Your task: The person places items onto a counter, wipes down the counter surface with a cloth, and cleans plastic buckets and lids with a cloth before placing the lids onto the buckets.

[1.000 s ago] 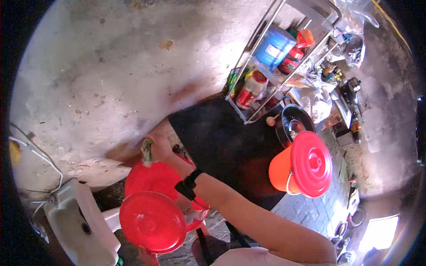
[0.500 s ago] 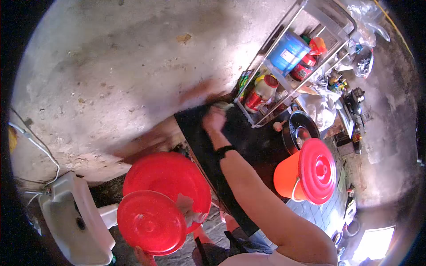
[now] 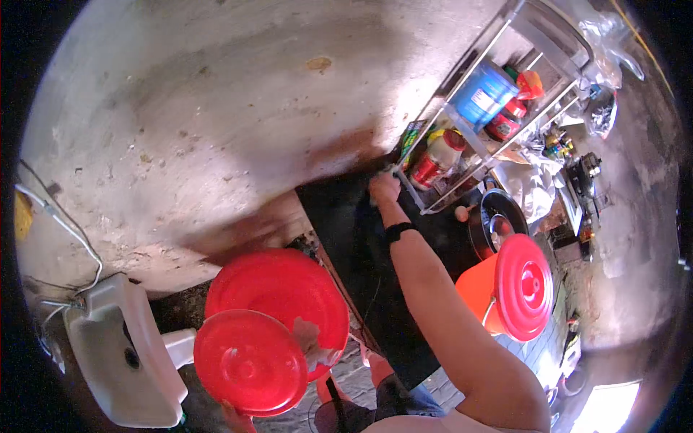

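Head view: beside the rack, the right hand clutches probably soft cloth. The left hand grips a light-looking lid by its rim.

- White sink, near left
- Pale cable along the left wall
- Metal rack, far right
- Blue tub, upright-sided, on the rack
- Red-lidded jar, on the rack's lower level
- Dark pan, right of the rack's foot
- White plastic bag, just beyond the pan
- Orange bucket with bucket lid, right
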A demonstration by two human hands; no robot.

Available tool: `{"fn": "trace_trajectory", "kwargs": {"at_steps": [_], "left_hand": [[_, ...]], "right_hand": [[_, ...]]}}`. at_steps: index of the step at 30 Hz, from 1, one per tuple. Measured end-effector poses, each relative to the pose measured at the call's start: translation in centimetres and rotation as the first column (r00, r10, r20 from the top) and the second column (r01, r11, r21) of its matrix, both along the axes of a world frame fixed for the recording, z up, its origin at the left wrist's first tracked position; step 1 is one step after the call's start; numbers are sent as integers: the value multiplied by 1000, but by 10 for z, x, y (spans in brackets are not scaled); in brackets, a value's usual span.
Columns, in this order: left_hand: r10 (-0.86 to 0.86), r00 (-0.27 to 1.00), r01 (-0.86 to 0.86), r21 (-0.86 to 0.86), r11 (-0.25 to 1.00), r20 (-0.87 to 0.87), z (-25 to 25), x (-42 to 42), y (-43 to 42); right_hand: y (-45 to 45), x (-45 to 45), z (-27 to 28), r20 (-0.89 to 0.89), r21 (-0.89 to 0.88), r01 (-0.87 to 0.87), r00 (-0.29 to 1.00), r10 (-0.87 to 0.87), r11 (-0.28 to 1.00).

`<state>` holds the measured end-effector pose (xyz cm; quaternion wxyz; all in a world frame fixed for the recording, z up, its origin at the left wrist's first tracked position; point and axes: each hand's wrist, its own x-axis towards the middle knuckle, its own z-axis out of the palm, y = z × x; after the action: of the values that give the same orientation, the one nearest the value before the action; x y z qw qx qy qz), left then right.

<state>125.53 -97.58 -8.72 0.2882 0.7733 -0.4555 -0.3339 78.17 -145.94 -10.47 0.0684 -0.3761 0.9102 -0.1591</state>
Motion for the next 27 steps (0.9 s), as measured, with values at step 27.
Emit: {"fn": "trace_trajectory", "kwargs": {"at_steps": [27], "left_hand": [[292,354,-281,197,939,-889,-48,16,-8]], "right_hand": [[329,21,52,272,-88,-972,187,944,218]]}}
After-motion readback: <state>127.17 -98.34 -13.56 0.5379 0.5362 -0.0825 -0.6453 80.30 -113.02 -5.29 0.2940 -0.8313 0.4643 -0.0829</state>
